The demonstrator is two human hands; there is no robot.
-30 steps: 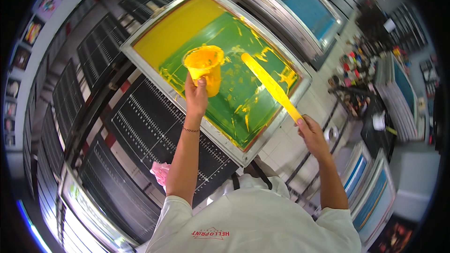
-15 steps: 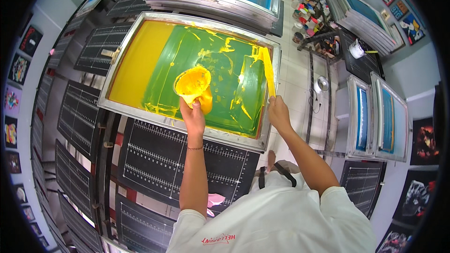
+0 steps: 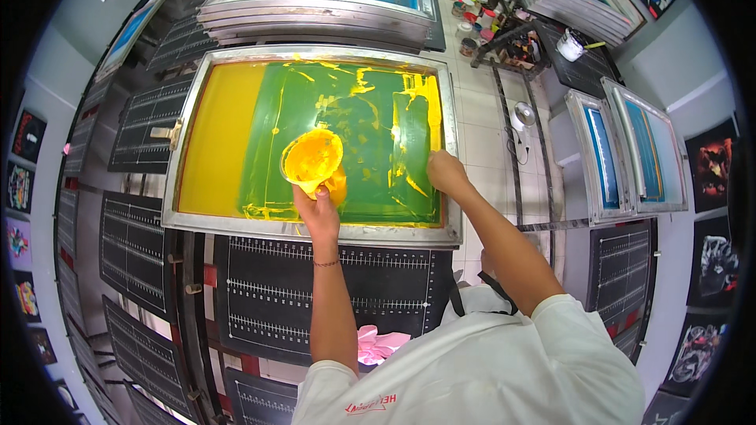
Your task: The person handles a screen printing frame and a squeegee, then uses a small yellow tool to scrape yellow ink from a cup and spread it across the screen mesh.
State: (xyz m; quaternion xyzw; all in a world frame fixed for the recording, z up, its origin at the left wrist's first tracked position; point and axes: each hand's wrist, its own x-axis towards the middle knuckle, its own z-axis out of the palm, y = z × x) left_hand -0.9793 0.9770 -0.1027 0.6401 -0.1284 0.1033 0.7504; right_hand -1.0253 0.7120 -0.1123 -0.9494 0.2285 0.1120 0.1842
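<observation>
My left hand (image 3: 318,216) is closed round a cup (image 3: 313,156) coated inside with thick yellow ink, tilted with its mouth facing up toward me. The cup hangs over a screen-printing frame (image 3: 370,237) with green and yellow mesh (image 3: 272,142). At the frame's right side, my right hand (image 3: 447,173) grips a flat, ink-covered scraper (image 3: 434,114), whose blade points away from me along the mesh's right edge. Its handle is hidden in my fist. Yellow smears streak the green part, heaviest near the scraper.
Behind the frame stands a stack of screens (image 3: 315,20). A black marked board (image 3: 331,291) lies nearer me, with a crumpled pink piece (image 3: 382,344) on it. Ink jars (image 3: 476,16) stand at the far right, and two screens (image 3: 622,149) lean further right.
My right hand has drawn the scraper left, from across the frame's right border onto the mesh edge. The left hand still holds the cup; the whole view has turned slightly.
</observation>
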